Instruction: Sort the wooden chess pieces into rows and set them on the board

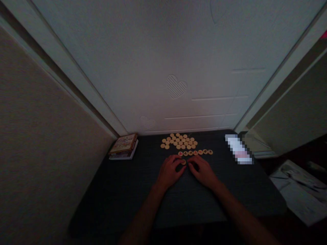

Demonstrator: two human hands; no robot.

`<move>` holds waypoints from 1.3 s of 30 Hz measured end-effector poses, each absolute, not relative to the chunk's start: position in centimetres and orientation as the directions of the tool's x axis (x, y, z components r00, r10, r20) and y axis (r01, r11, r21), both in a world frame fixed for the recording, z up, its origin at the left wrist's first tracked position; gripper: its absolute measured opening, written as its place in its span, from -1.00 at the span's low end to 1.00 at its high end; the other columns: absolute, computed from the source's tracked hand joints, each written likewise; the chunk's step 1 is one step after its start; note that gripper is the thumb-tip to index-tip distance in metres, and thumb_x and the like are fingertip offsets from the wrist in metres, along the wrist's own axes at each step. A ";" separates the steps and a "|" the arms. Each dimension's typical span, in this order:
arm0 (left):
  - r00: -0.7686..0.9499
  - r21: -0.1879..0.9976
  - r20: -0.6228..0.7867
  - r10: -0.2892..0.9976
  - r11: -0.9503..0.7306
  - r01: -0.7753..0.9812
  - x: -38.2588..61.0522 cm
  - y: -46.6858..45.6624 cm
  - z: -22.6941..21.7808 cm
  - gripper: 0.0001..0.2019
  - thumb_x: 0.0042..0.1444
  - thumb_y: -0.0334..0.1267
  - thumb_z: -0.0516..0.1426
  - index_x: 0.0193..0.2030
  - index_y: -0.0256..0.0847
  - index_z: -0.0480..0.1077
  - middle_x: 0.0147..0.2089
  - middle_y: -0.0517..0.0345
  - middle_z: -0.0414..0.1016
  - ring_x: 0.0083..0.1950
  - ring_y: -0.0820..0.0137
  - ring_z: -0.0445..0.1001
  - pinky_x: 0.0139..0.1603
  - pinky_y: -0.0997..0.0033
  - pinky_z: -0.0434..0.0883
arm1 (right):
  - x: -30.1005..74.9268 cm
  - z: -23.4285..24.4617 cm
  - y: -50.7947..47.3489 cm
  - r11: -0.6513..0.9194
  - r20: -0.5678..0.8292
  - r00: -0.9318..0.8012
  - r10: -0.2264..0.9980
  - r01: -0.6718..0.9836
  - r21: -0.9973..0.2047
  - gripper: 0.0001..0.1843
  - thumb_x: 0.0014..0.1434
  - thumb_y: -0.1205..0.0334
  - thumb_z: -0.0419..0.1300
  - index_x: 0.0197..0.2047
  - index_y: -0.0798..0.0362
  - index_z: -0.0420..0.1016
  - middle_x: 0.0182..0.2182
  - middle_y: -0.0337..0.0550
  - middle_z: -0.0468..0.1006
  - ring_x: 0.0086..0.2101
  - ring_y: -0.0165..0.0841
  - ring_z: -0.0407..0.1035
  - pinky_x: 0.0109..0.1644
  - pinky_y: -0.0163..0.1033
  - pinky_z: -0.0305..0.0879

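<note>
My left hand (170, 172) has its thumb and forefinger curled around a small round wooden disc (183, 162) just above the dark table. My right hand (203, 172) is close beside it, fingers curved and slightly apart, with nothing visible in them. Just beyond both hands runs a row of several wooden discs (195, 153) with small coloured pictures on their faces. Farther back lies a loose group of plain-looking wooden discs (178, 143), their upper faces pale.
A stack of books (124, 146) lies at the table's back left. Toward the right edge is a blurred-out white object (238, 149). The dark table (114, 200) meets a white panel (176, 109) with embossed hearts. A white box-like item (304, 190) sits lower right, off the table.
</note>
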State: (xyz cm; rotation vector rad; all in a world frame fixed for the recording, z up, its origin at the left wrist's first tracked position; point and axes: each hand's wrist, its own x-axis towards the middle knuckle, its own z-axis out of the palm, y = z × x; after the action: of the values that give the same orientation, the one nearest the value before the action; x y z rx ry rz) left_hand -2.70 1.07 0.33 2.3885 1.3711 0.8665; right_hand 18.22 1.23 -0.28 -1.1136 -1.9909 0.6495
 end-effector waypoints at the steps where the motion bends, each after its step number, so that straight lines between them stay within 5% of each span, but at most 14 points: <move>1: 0.390 0.494 0.365 0.845 -0.531 0.689 -2.7 1.1 0.3 -0.82 0.22 -0.24 0.24 -0.04 -0.04 0.52 0.05 0.08 0.54 0.10 0.20 0.50 0.16 0.07 0.43 | 18.2 -0.4 1.3 0.495 0.368 -0.338 0.866 0.487 -0.719 -0.83 0.31 0.33 0.15 -0.07 -0.03 0.51 -0.21 -0.15 0.55 -0.19 -0.29 0.45 -0.04 -0.18 0.39; 6: 0.402 0.535 0.361 0.842 -0.540 0.650 -2.6 0.9 0.3 -0.91 0.26 -0.25 0.21 -0.10 -0.05 0.51 -0.04 0.19 0.63 0.02 0.26 0.55 0.27 0.04 0.32 | 18.3 -0.7 1.4 0.509 0.389 -0.331 0.860 0.488 -0.709 -0.82 0.30 0.35 0.16 -0.07 -0.04 0.51 -0.23 -0.16 0.54 -0.21 -0.29 0.44 -0.06 -0.18 0.39; 17: 0.304 0.842 0.144 0.942 -0.278 0.463 -2.2 1.1 0.4 -0.81 0.31 -0.18 0.14 -0.04 -0.09 0.54 -0.12 0.19 0.67 -0.18 0.36 0.61 -0.10 0.38 0.51 | 18.2 -0.4 0.9 0.499 0.357 -0.362 0.861 0.465 -0.732 -0.89 0.28 0.24 0.23 -0.10 -0.04 0.48 -0.28 -0.21 0.53 -0.29 -0.34 0.44 -0.18 -0.25 0.39; 22: 0.349 0.839 0.132 0.928 -0.292 0.460 -1.9 0.9 0.8 -0.83 0.28 -0.26 0.14 -0.06 -0.08 0.54 -0.14 0.20 0.67 -0.18 0.37 0.60 -0.12 0.40 0.48 | 18.3 -0.7 1.0 0.476 0.311 -0.387 0.868 0.472 -0.742 -0.92 0.32 0.17 0.23 -0.17 -0.04 0.49 -0.30 -0.21 0.53 -0.31 -0.35 0.43 -0.21 -0.27 0.38; 31: 0.371 0.816 0.185 0.910 -0.352 0.458 -2.3 0.6 0.6 -0.57 0.10 -0.46 0.17 0.11 -0.05 0.45 0.02 0.17 0.60 -0.08 0.34 0.55 -0.04 0.35 0.48 | 18.1 -1.2 1.2 0.451 0.292 -0.364 0.884 0.506 -0.735 -0.85 0.30 0.09 0.26 -0.13 -0.04 0.51 -0.31 -0.20 0.57 -0.30 -0.33 0.47 -0.21 -0.26 0.40; 39: 0.350 0.819 0.188 0.918 -0.343 0.460 -1.9 0.4 0.4 -0.67 0.16 -0.24 0.26 0.07 -0.05 0.44 -0.01 0.18 0.59 -0.08 0.34 0.55 0.00 0.32 0.47 | 18.2 -0.9 1.2 0.379 0.244 -0.319 0.916 0.484 -0.789 -0.81 0.32 0.04 0.21 -0.16 -0.03 0.52 -0.36 -0.22 0.60 -0.37 -0.35 0.48 -0.28 -0.29 0.40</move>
State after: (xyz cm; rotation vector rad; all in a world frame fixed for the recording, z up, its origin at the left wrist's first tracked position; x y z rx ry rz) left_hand -1.91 0.44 0.36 1.9447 1.1985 0.8732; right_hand 18.24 1.21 -0.90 -1.2044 -1.9465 0.7933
